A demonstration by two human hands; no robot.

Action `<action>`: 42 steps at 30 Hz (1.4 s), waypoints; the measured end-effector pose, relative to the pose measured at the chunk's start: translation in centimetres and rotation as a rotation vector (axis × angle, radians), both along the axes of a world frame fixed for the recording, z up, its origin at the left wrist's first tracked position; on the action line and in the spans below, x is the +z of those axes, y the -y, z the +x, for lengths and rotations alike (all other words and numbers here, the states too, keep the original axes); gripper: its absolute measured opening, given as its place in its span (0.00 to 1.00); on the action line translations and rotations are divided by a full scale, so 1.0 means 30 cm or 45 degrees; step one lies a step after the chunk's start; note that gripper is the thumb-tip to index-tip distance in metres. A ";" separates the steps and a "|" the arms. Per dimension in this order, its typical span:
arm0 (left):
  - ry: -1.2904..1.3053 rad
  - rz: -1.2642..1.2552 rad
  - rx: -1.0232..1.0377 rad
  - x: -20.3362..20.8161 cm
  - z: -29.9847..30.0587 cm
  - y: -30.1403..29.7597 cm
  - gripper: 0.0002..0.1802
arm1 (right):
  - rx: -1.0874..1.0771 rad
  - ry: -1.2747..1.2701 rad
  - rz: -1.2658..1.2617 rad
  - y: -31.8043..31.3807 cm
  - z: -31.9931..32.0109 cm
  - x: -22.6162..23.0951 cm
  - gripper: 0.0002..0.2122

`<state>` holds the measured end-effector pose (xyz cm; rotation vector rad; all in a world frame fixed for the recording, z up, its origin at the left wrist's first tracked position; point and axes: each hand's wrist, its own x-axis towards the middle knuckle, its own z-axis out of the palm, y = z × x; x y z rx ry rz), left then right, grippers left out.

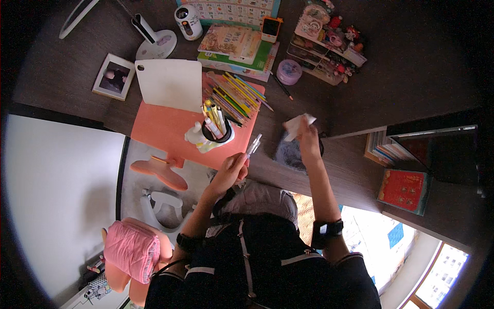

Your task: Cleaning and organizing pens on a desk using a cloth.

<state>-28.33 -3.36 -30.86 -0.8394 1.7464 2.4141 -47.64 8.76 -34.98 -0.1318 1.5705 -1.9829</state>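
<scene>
My left hand (231,172) is closed around a slim, clear-and-silvery pen-like object (254,145), its end pointing up and away from me. In my right hand (309,139) is a crumpled white tissue (296,126), pinched by the fingers. Below that hand lies a dark grey fuzzy pouch (289,155) at the desk's front edge; the hand partly covers it. Left of my left hand, a pen holder (216,135) full of pens and markers stands on a pink desk mat (170,129). Many coloured pencils (234,98) lie loose on the mat behind the holder.
A white tablet-like case (170,85) stands beside a photo frame (114,77) and desk lamp (157,45). Stacked books (234,54), a round purple tin (289,72) and a tiered organizer (324,44) line the back. A pink chair (133,250) is at lower left.
</scene>
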 end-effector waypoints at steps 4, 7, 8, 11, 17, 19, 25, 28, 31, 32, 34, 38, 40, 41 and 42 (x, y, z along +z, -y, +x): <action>0.012 0.165 0.042 -0.005 -0.027 0.001 0.15 | 0.585 -0.316 -0.015 -0.019 0.178 -0.089 0.17; -0.046 -0.119 -0.056 -0.065 -0.020 -0.020 0.15 | 0.563 -0.137 0.323 0.074 0.282 0.021 0.15; 0.034 -0.200 -0.071 -0.068 -0.022 -0.017 0.13 | 0.461 -0.083 0.297 0.092 0.302 0.027 0.15; -0.414 -1.040 0.017 -0.160 -0.009 -0.019 0.11 | 0.364 0.196 0.170 0.127 0.321 0.039 0.13; -0.112 -0.698 -0.114 -0.180 0.002 0.038 0.09 | 0.208 0.125 0.316 0.195 0.303 -0.021 0.15; 0.070 -0.312 -0.132 -0.096 0.017 0.061 0.09 | 0.042 0.266 0.127 0.189 0.241 -0.092 0.15; -0.069 -0.073 0.452 -0.020 0.058 0.119 0.13 | 0.460 -0.798 0.904 0.119 0.121 -0.249 0.14; -0.128 -0.335 0.741 -0.005 0.075 0.176 0.11 | 0.652 -1.190 0.868 0.092 0.116 -0.255 0.17; -0.183 -0.630 0.891 0.004 0.078 0.216 0.09 | 0.402 -1.263 0.945 0.107 0.136 -0.266 0.21; -0.141 -0.619 0.883 -0.002 0.092 0.234 0.09 | 0.247 -1.265 0.992 0.117 0.145 -0.267 0.23; -0.070 -0.631 0.896 -0.011 0.123 0.262 0.08 | 0.316 -1.124 1.008 0.159 0.159 -0.191 0.25; -0.294 -0.619 0.830 -0.004 0.093 0.294 0.09 | 0.268 -1.091 0.594 0.239 0.166 -0.062 0.18; -0.469 -0.524 0.826 -0.032 0.066 0.314 0.12 | 0.239 -1.075 0.371 0.299 0.175 0.036 0.12; -0.447 -0.603 0.802 -0.034 0.050 0.319 0.12 | 0.274 -1.049 0.354 0.317 0.164 0.042 0.13; -0.424 -0.682 0.778 -0.035 0.037 0.323 0.12 | 0.312 -1.022 0.336 0.332 0.153 0.044 0.13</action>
